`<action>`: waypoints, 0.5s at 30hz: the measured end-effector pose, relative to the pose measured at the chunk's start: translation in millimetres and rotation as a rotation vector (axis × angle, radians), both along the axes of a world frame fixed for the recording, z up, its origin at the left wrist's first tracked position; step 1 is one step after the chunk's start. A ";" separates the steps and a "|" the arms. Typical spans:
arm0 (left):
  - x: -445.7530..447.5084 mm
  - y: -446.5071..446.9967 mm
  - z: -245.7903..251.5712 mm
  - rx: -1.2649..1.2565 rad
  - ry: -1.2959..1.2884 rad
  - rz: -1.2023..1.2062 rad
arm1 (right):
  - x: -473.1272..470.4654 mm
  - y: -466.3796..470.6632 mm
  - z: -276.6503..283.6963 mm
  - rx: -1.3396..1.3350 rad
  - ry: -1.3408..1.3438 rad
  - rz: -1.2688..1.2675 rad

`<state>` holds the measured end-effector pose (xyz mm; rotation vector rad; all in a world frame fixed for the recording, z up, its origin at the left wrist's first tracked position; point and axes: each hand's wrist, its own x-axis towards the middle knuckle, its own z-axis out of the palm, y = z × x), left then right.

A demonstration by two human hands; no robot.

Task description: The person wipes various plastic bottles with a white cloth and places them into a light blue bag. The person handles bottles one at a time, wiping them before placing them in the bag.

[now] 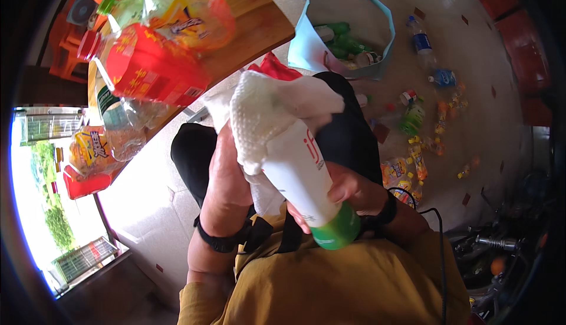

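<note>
My right hand (349, 186) grips the lower part of a white-and-green bottle (305, 170), which tilts across my lap with its green end towards my body. Red writing shows on its white side. In my left hand (227, 179) is a white textured cloth (261, 117), wrapped over the bottle's far end. That end is hidden beneath the cloth, and the fingers of my left hand are mostly covered too. A bit of red material (276, 66) shows just beyond the cloth.
A wooden table (261, 28) at upper left bears several large plastic bottles, including a red-labelled bottle (154, 66). Beyond my knees stands a light-blue bag (305, 46) holding green bottles. More bottles (413, 117) lie on the floor at right. A black cable (442, 254) runs beside my right arm.
</note>
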<state>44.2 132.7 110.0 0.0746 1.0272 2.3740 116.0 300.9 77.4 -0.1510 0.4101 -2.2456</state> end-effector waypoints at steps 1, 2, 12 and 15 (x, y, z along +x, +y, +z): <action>0.9 -3.3 -4.0 0.308 -0.272 0.012 | -1.6 -3.9 -0.9 0.015 0.022 -0.007; 0.9 -7.5 -6.8 0.283 -0.266 0.036 | -2.5 -7.1 -0.8 0.031 0.043 -0.014; -0.6 2.0 -4.2 -0.084 -0.110 0.235 | -18.3 -19.2 2.8 1.105 0.823 -0.657; 2.6 8.6 -4.5 -0.172 -0.007 0.141 | -23.2 -25.8 2.8 0.648 0.408 -0.651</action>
